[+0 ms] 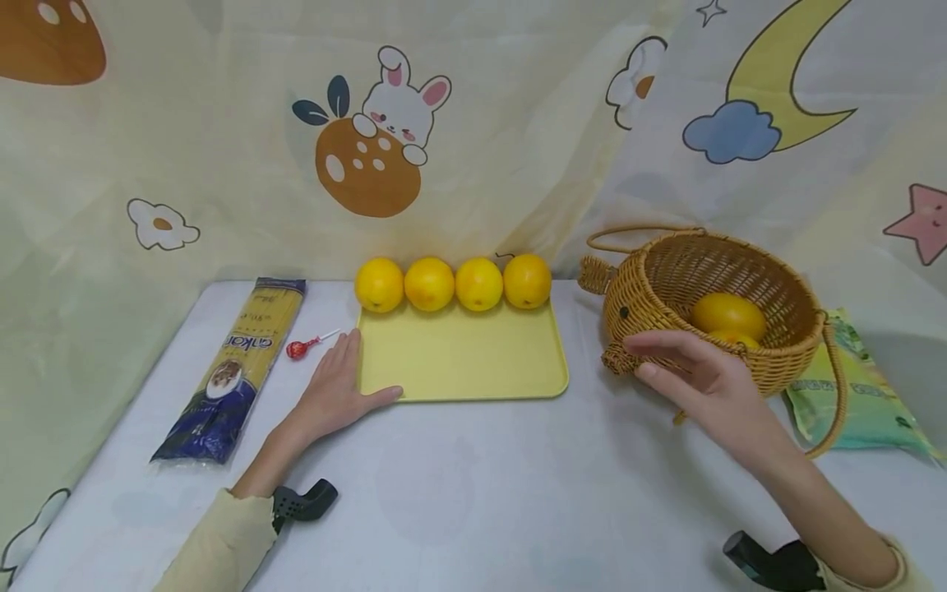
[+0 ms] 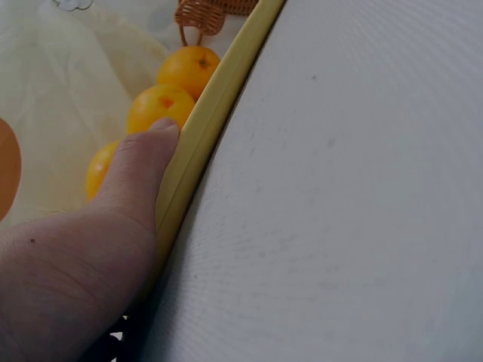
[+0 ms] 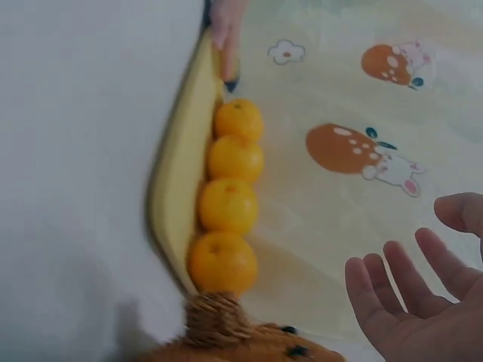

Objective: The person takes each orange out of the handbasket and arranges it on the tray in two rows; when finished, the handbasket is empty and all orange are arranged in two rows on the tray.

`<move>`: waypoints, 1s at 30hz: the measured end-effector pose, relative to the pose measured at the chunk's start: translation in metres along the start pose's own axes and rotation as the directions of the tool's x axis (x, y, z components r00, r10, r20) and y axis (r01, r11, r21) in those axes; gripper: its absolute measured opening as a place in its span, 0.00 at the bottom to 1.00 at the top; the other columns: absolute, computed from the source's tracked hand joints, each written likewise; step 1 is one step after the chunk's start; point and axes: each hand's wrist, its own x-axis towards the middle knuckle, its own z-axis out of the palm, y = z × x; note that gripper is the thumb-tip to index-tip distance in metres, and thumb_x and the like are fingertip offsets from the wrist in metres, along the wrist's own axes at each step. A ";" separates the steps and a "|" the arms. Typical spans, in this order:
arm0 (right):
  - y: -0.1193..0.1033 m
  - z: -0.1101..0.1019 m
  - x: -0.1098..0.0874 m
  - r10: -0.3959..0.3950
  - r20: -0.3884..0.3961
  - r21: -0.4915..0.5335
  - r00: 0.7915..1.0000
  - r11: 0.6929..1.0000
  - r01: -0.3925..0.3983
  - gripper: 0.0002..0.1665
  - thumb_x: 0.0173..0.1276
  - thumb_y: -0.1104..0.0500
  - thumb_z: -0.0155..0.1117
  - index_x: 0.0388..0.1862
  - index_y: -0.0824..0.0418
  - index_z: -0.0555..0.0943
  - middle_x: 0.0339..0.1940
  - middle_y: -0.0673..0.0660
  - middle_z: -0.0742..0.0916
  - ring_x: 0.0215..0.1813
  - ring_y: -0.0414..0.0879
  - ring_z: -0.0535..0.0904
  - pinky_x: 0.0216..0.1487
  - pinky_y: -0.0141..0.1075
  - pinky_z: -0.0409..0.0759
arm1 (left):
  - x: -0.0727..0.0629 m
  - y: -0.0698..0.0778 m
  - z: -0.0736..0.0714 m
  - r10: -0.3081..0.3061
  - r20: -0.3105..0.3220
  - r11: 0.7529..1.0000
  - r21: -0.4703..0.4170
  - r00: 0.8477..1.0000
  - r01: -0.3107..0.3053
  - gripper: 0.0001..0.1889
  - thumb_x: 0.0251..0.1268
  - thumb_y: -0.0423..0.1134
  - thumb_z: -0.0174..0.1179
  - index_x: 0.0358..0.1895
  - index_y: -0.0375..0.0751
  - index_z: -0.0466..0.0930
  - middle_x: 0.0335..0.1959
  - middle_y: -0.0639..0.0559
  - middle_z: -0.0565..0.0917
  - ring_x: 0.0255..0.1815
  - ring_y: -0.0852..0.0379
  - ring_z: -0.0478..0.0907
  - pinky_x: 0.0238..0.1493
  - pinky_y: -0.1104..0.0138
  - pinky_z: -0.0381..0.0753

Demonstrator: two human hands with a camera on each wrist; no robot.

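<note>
My left hand rests at the front left corner of a yellow tray, fingers straight along its left side and thumb on the front rim. In the left wrist view the thumb lies against that rim. Several oranges stand in a row along the tray's back edge. At the right is a woven basket with an orange and part of another inside. My right hand hovers in front of the basket, fingers loosely bent and holding nothing; the right wrist view shows its spread fingers.
Left of the tray lie a red lollipop and a long blue and gold noodle packet. A green packet lies partly behind the basket, whose handle hangs down at the right. A printed cloth hangs behind the table.
</note>
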 end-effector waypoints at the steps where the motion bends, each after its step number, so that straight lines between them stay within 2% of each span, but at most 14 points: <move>1: -0.003 -0.007 0.004 0.020 -0.008 -0.009 1.000 1.000 -0.020 0.17 0.71 0.66 0.58 0.57 0.62 0.77 0.53 0.46 0.84 0.53 0.35 0.81 0.50 0.20 0.80 | 0.000 0.000 0.000 0.003 -0.001 1.000 0.000 1.000 -0.003 0.66 0.52 0.72 0.59 0.77 0.32 0.29 0.79 0.34 0.36 0.80 0.36 0.35 0.78 0.42 0.38; 4: -0.007 -0.034 0.021 0.095 -0.025 -0.052 0.995 0.994 -0.096 0.16 0.73 0.61 0.57 0.57 0.61 0.77 0.52 0.43 0.84 0.49 0.35 0.83 0.47 0.19 0.80 | 0.000 0.001 -0.001 0.010 -0.003 1.000 0.002 1.000 -0.010 0.66 0.53 0.72 0.59 0.77 0.32 0.29 0.80 0.34 0.36 0.80 0.36 0.35 0.79 0.42 0.38; 6: -0.005 -0.053 0.038 0.163 -0.010 -0.079 0.987 0.983 -0.163 0.17 0.73 0.56 0.57 0.58 0.59 0.77 0.50 0.40 0.84 0.46 0.34 0.84 0.46 0.18 0.79 | 0.001 0.001 -0.002 0.016 -0.005 1.000 0.002 1.000 -0.016 0.66 0.53 0.72 0.59 0.77 0.32 0.29 0.79 0.34 0.36 0.80 0.36 0.35 0.78 0.42 0.38; 8: 0.001 -0.071 0.058 0.215 0.033 -0.105 0.976 0.972 -0.210 0.18 0.74 0.53 0.56 0.58 0.59 0.77 0.49 0.37 0.84 0.45 0.33 0.84 0.45 0.19 0.80 | 0.001 0.001 -0.003 0.017 -0.008 1.000 0.009 1.000 -0.017 0.66 0.52 0.72 0.59 0.77 0.32 0.29 0.79 0.34 0.36 0.80 0.36 0.35 0.79 0.42 0.38; 11: 0.013 -0.098 0.090 0.300 0.141 -0.176 0.943 0.945 -0.275 0.22 0.74 0.48 0.54 0.61 0.58 0.74 0.47 0.33 0.84 0.44 0.31 0.84 0.44 0.21 0.81 | 0.001 0.001 -0.002 0.017 -0.012 1.000 0.017 1.000 -0.016 0.66 0.52 0.72 0.59 0.77 0.32 0.29 0.79 0.33 0.36 0.80 0.36 0.35 0.79 0.42 0.38; 14: 0.027 -0.121 0.122 0.364 0.274 -0.297 0.890 0.913 -0.281 0.27 0.75 0.46 0.52 0.66 0.60 0.70 0.48 0.34 0.85 0.46 0.30 0.83 0.45 0.24 0.83 | 0.001 0.000 0.000 0.016 -0.009 1.000 0.008 1.000 -0.016 0.66 0.53 0.72 0.59 0.77 0.31 0.29 0.79 0.33 0.37 0.80 0.36 0.35 0.79 0.43 0.38; 17: 0.041 -0.137 0.148 0.394 0.416 -0.404 0.820 0.888 -0.221 0.30 0.76 0.47 0.50 0.70 0.62 0.66 0.55 0.45 0.84 0.49 0.30 0.82 0.47 0.29 0.84 | 0.000 0.001 0.001 0.016 -0.006 1.000 -0.007 1.000 -0.016 0.66 0.53 0.71 0.59 0.77 0.31 0.29 0.79 0.33 0.37 0.80 0.36 0.35 0.79 0.43 0.38; 20: 0.057 -0.144 0.163 0.403 0.514 -0.439 0.757 0.882 -0.171 0.30 0.77 0.48 0.49 0.71 0.63 0.65 0.64 0.58 0.79 0.51 0.28 0.80 0.51 0.33 0.84 | 0.000 0.001 0.001 0.013 -0.010 1.000 0.000 1.000 -0.013 0.66 0.53 0.71 0.59 0.77 0.31 0.29 0.80 0.34 0.37 0.80 0.37 0.36 0.79 0.43 0.39; 23: 0.070 -0.147 0.172 0.402 0.580 -0.428 0.708 0.890 -0.155 0.30 0.78 0.49 0.47 0.72 0.63 0.64 0.70 0.66 0.72 0.53 0.28 0.80 0.54 0.36 0.83 | 0.000 0.001 0.001 0.008 -0.007 1.000 -0.005 1.000 -0.008 0.66 0.52 0.71 0.59 0.77 0.32 0.30 0.80 0.34 0.37 0.80 0.37 0.36 0.79 0.43 0.38; 27: 0.083 -0.147 0.180 0.414 0.632 -0.426 0.655 0.892 -0.153 0.31 0.78 0.48 0.45 0.73 0.62 0.63 0.73 0.67 0.67 0.64 0.43 0.77 0.60 0.44 0.81 | -0.001 0.002 0.000 0.005 0.000 1.000 -0.017 1.000 -0.005 0.65 0.52 0.71 0.60 0.77 0.32 0.30 0.80 0.35 0.37 0.81 0.37 0.35 0.79 0.44 0.38; 30: 0.090 -0.147 0.183 0.457 0.663 -0.460 0.593 0.874 -0.159 0.32 0.78 0.47 0.44 0.75 0.62 0.61 0.75 0.69 0.65 0.69 0.59 0.71 0.65 0.54 0.76 | -0.001 0.002 -0.001 0.003 -0.003 1.000 -0.019 1.000 -0.003 0.65 0.53 0.70 0.60 0.77 0.32 0.30 0.80 0.35 0.37 0.80 0.37 0.35 0.79 0.44 0.37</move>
